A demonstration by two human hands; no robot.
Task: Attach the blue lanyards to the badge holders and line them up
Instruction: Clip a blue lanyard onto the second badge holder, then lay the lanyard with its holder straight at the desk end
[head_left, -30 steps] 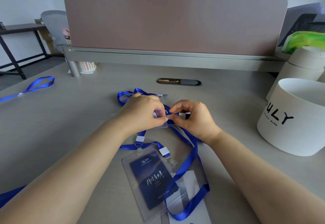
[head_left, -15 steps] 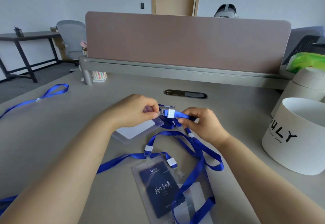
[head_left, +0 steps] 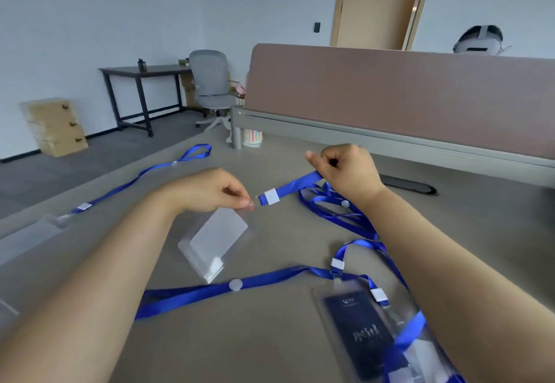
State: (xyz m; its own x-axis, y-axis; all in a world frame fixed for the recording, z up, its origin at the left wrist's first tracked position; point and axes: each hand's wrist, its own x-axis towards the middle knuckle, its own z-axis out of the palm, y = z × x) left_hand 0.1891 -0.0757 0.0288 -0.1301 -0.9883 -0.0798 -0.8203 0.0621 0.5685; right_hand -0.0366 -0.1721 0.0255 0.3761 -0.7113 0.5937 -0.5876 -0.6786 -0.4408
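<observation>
My left hand (head_left: 210, 191) pinches the top of a clear badge holder (head_left: 214, 241) with a white card inside, lifted and tilted above the desk. A blue lanyard (head_left: 292, 186) runs from the holder's clip up to my right hand (head_left: 348, 172), which grips the strap in a fist and pulls it taut. The rest of that lanyard lies in a heap (head_left: 336, 211) under my right wrist. A second holder with a dark blue card (head_left: 360, 331) lies at the front right with its lanyard (head_left: 240, 285) attached. A third lanyard (head_left: 144, 173) with a holder (head_left: 58, 220) lies at the left.
A brown partition screen (head_left: 405, 94) on a grey rail closes the desk's far side, with a dark cable slot (head_left: 411, 185) before it. A striped cup (head_left: 252, 136) stands by the rail post. Beyond the desk are a grey office chair (head_left: 210, 88), a dark side table and wooden boxes.
My right hand has moved up and away to the right, drawing the lanyard strap taut from the holder. My left hand has lifted the holder. The view has swung left.
</observation>
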